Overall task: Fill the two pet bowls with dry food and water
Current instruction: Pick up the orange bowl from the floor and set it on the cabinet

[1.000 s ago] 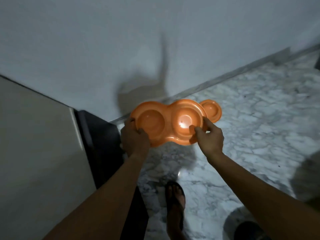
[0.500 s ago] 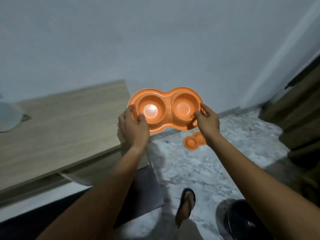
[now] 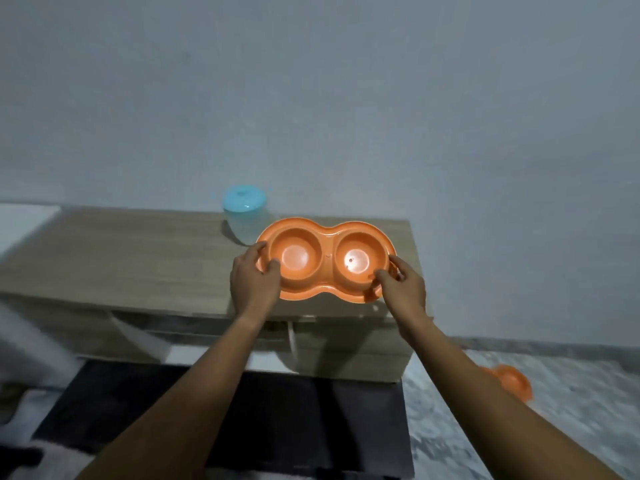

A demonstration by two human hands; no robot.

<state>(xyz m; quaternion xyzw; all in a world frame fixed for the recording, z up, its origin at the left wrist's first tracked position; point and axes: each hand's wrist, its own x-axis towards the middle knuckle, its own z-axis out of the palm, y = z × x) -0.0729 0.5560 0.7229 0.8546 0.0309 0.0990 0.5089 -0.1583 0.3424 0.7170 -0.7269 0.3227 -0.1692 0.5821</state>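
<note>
While both wells of the orange double bowl (image 3: 325,259) read dry, nothing in them, only light glare on the floors. Head view: bowl held level over the right end of the wooden worktop (image 3: 145,258); can't tell if it touches the surface. Left hand (image 3: 254,284) clamps the left rim, thumb inside the lip. Right hand (image 3: 403,289) clamps the right rim, same way. Clear container with blue lid (image 3: 245,216) stands on the worktop just behind the bowl's left end, lid on, contents unclear. Second orange bowl (image 3: 512,381) on the marble floor (image 3: 554,410), lower right, blurred.
</note>
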